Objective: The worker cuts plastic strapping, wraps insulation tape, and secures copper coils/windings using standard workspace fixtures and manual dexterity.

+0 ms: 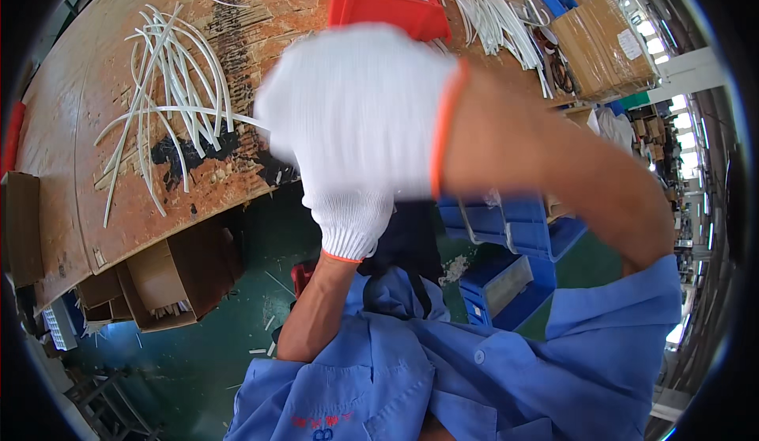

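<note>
My right hand (364, 109), in a white knit glove with an orange cuff, is raised close in front of me and smeared by motion. Its fingers cannot be made out. Behind and below it is my left hand (352, 215), gloved the same way, with its fingers hidden. A loose pile of thin white tubes (178, 85) lies on the worn wooden workbench (269, 2), left of both hands. One white tube (247, 120) runs from the pile to the edge of the right glove; whether either hand holds it is hidden.
Red bins (387, 10) stand at the bench's far side, beside a heap of white tubes (498, 22) and a taped cardboard box (605, 41). Below right are blue crates (506, 291). An open cardboard box (186, 279) sits under the bench edge; scraps litter the green floor (229, 370).
</note>
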A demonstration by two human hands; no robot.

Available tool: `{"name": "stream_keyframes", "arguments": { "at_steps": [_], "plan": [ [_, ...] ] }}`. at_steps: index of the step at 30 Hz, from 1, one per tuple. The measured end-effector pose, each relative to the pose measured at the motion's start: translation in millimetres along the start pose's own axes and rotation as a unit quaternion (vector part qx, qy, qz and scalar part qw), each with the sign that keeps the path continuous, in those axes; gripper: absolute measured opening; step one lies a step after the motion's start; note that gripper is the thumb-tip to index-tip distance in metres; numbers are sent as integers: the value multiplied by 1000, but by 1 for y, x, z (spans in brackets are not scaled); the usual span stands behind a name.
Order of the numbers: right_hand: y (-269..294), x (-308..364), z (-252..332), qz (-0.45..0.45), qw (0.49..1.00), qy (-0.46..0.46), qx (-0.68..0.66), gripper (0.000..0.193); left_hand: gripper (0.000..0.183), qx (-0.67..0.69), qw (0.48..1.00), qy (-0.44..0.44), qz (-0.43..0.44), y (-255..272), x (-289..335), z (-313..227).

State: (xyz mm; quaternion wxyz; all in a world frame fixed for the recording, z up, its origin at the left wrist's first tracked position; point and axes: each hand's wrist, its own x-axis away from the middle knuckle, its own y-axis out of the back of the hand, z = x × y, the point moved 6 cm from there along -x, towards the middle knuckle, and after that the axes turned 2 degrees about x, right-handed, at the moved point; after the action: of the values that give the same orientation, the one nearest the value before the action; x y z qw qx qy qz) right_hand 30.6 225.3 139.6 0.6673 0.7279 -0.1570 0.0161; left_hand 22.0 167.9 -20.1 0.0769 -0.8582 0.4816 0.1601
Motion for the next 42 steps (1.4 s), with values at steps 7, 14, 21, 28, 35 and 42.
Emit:
{"name": "stream_keyframes", "arguments": {
  "at_steps": [7, 14, 21, 28, 35, 42],
  "plan": [
    [-77, 106, -60, -79, 976, -94, -181, 20, 79, -57, 986, -156, -7, 0, -10, -8],
    [-25, 82, 72, -82, 986, -110, 96, 20, 81, -80, 979, -188, -1, 0, -9, -15],
    [-35, 7, -64, -127, 983, 128, 29, 14, 63, -31, 999, -35, 3, -2, -14, -12],
    [-69, 147, 9, -138, 969, -165, -123, 15, 79, -112, 976, -185, 36, -9, -11, -18],
    [9, 31, 44, -111, 992, -46, 35, 19, 67, -89, 988, -115, -44, 13, -14, -22],
    [-57, 29, -98, -59, 979, -14, -196, 25, 60, -69, 987, -144, 0, 1, -16, -19]
  ]
}}
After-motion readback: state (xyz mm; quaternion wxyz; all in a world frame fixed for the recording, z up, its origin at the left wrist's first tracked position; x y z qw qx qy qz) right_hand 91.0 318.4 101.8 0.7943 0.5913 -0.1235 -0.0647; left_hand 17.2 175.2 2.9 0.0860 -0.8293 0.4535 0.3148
